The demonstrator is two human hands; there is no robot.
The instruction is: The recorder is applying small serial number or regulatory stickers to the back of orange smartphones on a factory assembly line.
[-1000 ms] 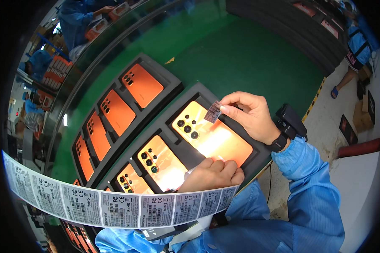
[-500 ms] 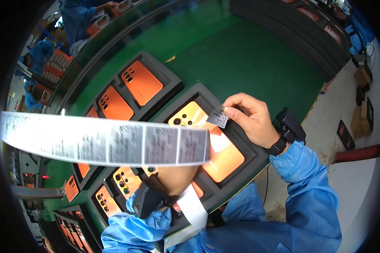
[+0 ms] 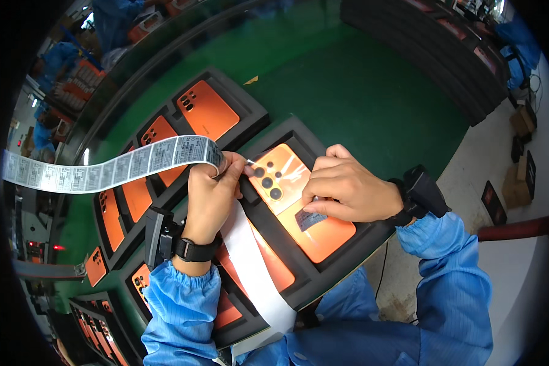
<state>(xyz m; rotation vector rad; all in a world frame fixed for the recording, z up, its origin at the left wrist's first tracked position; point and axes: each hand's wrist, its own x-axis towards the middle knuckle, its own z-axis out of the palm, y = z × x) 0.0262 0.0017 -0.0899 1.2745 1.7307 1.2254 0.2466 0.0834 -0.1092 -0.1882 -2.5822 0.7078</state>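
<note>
My left hand pinches a long strip of printed grey labels, which curves away to the left. Its white backing hangs below the hand and runs over the tray toward my lap. Under my right hand, an orange phone lies back up in a black foam tray. With thumb and fingers closed, the right hand has a single label at the lower half of the phone's back. Whether the label is stuck down all over I cannot tell. Another orange phone lies partly behind the backing.
A second black tray with orange phones stands beyond on the green table. Stacked dark trays rise at the back right. Boxes stand on the floor at right. People in blue work at the far left.
My left hand has moved up and away with the label strip. My right hand has come down from above the phone, bringing the label onto its lower back.
</note>
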